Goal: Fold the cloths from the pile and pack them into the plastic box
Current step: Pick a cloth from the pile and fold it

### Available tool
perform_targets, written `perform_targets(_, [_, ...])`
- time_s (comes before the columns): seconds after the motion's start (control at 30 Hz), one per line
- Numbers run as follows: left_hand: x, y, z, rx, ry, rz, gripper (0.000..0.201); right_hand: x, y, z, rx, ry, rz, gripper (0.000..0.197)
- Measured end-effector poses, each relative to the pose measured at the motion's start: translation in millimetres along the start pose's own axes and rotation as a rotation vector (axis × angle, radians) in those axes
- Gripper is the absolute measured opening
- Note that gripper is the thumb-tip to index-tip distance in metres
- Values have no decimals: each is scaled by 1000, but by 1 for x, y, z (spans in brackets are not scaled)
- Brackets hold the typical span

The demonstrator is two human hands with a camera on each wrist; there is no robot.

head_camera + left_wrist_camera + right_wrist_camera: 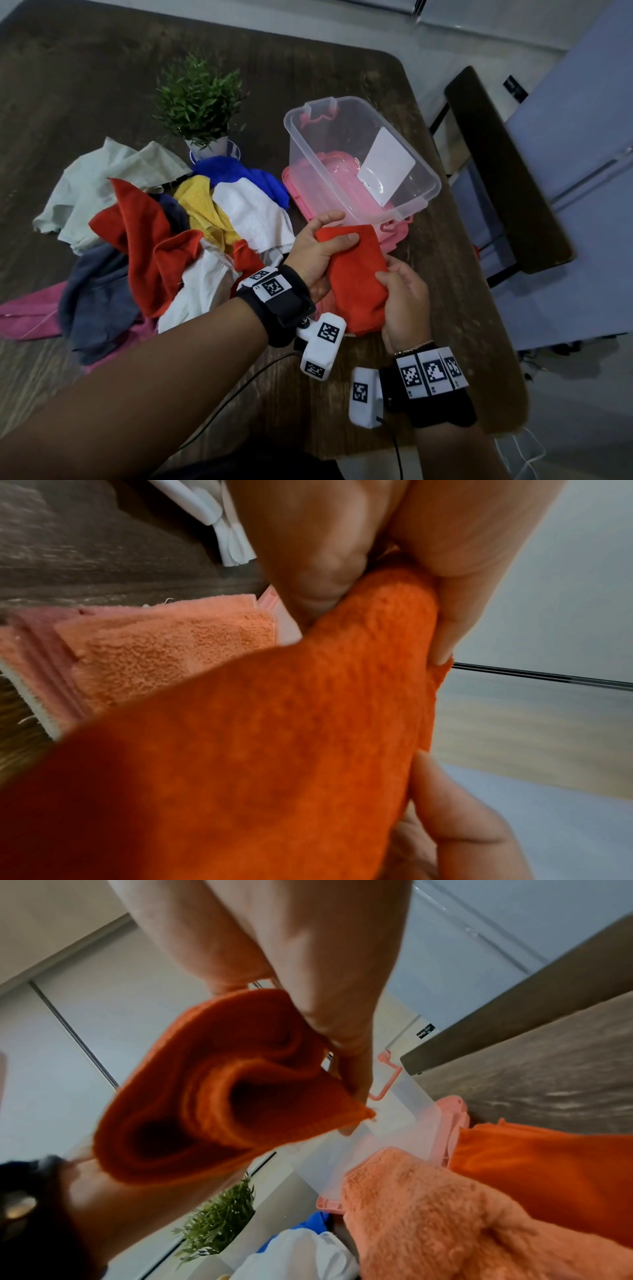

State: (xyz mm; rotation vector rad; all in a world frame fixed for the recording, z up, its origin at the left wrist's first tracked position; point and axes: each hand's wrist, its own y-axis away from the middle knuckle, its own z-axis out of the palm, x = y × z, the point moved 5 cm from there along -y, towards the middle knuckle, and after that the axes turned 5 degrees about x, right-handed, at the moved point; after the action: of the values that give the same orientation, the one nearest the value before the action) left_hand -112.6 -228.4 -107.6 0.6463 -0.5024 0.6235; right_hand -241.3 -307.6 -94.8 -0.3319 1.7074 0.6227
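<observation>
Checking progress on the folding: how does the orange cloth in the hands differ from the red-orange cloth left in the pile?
The folded orange cloth is a compact layered bundle; the red-orange pile cloth is crumpled and spread out. The folded one is held clear of the wooden table, gripped by the left hand and right hand; the pile cloth lies untouched among other cloths. Both look similar in colour.

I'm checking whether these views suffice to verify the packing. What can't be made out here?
- Folded orange cloth: its underside is hidden by both hands in the head view.
- Plastic box: floor unclear through glare and the white label.
- Pile: lower cloths buried.
- Left wrist view: the cloth fills the frame, blurred.
</observation>
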Motion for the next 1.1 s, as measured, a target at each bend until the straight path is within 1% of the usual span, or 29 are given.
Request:
perform_targets(0.1, [1, 0, 3, -19, -37, 22, 33, 0, 0, -2, 21, 31, -10, 6])
perform_targets(0.13, [1, -1, 5, -35, -47, 20, 31, 1, -1, -1, 2, 25, -5, 11])
perform_targets(0.2, [-1, -1, 11, -61, -91, 1, 32, 0, 0, 4, -90, 57, -19, 32])
perform_targets(0.23, [-1, -2, 14, -62, -141, 3, 33, -1, 1, 5, -129, 103, -51, 40])
perform_targets(0.27, [0, -4, 15, -39, -234, 31, 35, -1, 2, 5, -146, 144, -85, 44])
perform_targets(0.3, [0, -7, 14, -3, -352, 75, 39, -2, 2, 3, -133, 167, -115, 43])
perform_targets(0.37, [-4, -15, 5, 100, -553, 154, 53, -4, -2, -5, -69, 186, -149, 40])
perform_targets(0.4, [-8, -17, 0, 135, -591, 155, 57, -4, -5, -10, -48, 192, -154, 41])
perform_targets(0.43, [-13, -19, -3, 141, -590, 126, 58, -2, -7, -12, -46, 203, -153, 44])
perform_targets(0.5, [-28, -19, -2, 40, -486, 36, 48, 1, -10, -8, -94, 234, -142, 47])
perform_targets(0.53, [-34, -19, 0, -8, -455, 23, 40, 5, -10, -6, -114, 248, -127, 47])
perform_targets(0.6, [-38, -18, 4, -46, -471, 54, 28, 10, -11, -6, -98, 285, -123, 45])
perform_targets(0.67, [-37, -22, 4, -51, -559, 124, 27, 6, -17, -18, -22, 328, -137, 41])
perform_targets(0.73, [-31, -26, -2, -53, -786, 238, 29, 0, -28, -42, 115, 359, -108, 41])
perform_targets(0.77, [-30, -27, -5, -87, -951, 297, 25, -1, -35, -56, 178, 393, -90, 42])
perform_targets(0.8, [-33, -26, -9, -158, -1140, 354, 22, 2, -42, -67, 218, 445, -71, 45])
perform_targets(0.83, [-40, -24, -12, -260, -1335, 408, 22, 10, -49, -74, 219, 503, -49, 48])
perform_targets(0.9, [-63, -21, -25, -458, -1663, 459, 31, 30, -63, -75, 141, 568, -4, 52])
perform_targets(0.93, [-73, -21, -33, -499, -1761, 448, 37, 42, -70, -71, 89, 588, 7, 54])
perform_targets(1.0, [-82, -20, -42, -477, -1804, 424, 49, 66, -83, -57, 16, 649, 2, 60])
perform_targets(1.03, [-83, -20, -43, -455, -1799, 430, 53, 78, -87, -50, 12, 693, 7, 65])
perform_targets(1.1, [-82, -18, -43, -413, -1844, 441, 60, 97, -88, -38, 49, 812, 2, 75])
